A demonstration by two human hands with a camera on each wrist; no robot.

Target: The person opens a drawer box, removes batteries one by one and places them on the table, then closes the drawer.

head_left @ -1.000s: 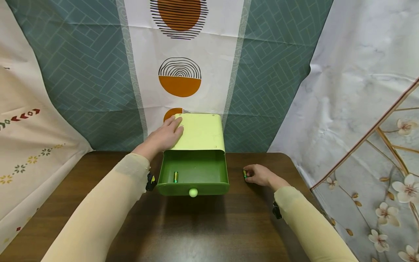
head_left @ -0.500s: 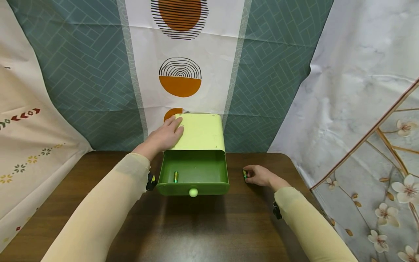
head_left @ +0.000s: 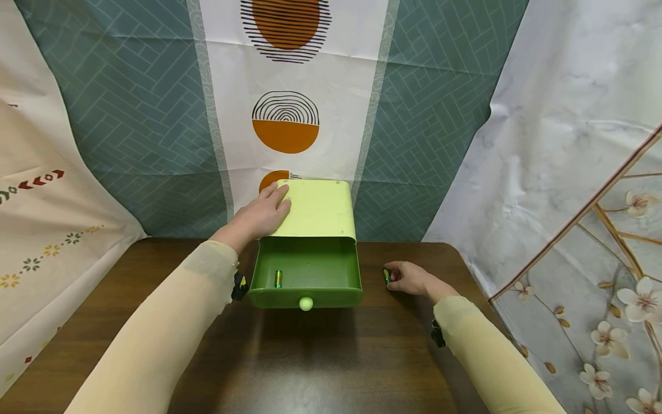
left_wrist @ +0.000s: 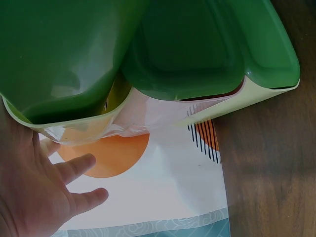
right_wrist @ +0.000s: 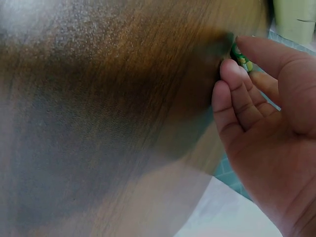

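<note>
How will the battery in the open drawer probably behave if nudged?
The battery would probably roll sideways, given its cylindrical shape. It may feel slippery, since it looks shiny. The green drawer, with raised sides, should contain it.

The right fingers (head_left: 397,266) are hiding part of the battery (head_left: 387,276) they are gripping; in the right wrist view they are covering most of it, and its print is appearing too small to read. Left of them there, the worktop (right_wrist: 98,113) is blurring under glare and shadow. The left fingers (head_left: 270,192) are covering the box's (head_left: 320,207) left edge. Just beyond their tips, the box is partly hiding a circle (head_left: 273,177); nearer than them, it is concealing the drawer's (head_left: 331,297) back. Behind the fingers, the left sleeve (head_left: 150,328) and right sleeve (head_left: 481,351) are running off the head view's lower edge.
</note>
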